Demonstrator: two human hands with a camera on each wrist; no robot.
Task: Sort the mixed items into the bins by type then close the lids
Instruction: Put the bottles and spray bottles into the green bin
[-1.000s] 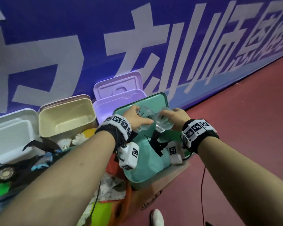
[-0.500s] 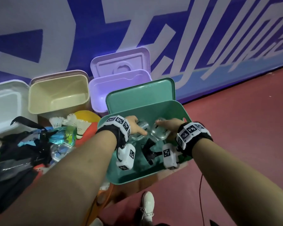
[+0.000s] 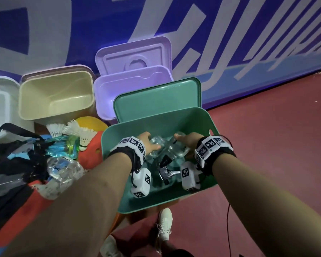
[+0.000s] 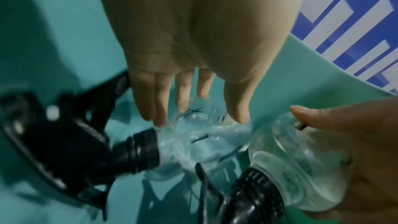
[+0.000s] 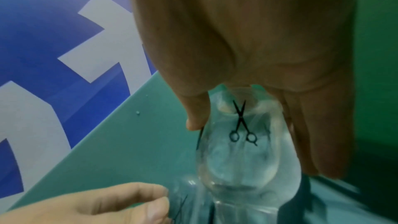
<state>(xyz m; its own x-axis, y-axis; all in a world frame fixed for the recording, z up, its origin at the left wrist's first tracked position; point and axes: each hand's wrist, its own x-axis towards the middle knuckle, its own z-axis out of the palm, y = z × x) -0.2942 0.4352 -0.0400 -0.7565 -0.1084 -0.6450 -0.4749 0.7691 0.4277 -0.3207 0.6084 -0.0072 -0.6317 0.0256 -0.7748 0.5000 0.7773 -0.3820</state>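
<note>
Both my hands are down inside the open green bin (image 3: 208, 120), whose lid (image 3: 156, 97) stands up behind it. My left hand (image 3: 149, 144) holds a clear spray bottle (image 4: 204, 142) by its base, fingers on one side and thumb on the other, with the black trigger head (image 4: 64, 142) pointing toward me. My right hand (image 3: 185, 140) grips a second clear spray bottle (image 5: 243, 151) printed with small black scissors. The two bottles (image 3: 167, 151) lie side by side, nearly touching, low in the bin. The bin floor under them is mostly hidden.
A purple bin (image 3: 100, 93), a beige bin (image 3: 26, 101) and a white bin (image 3: 0, 101) stand open to the left along the blue wall. A pile with shuttlecocks (image 3: 70, 130), a crushed clear bottle (image 3: 63, 167) and dark straps lies at left. Red floor spreads right.
Both hands have gone down from above the green bin's rim into it, carrying the two spray bottles. The view has tilted downward.
</note>
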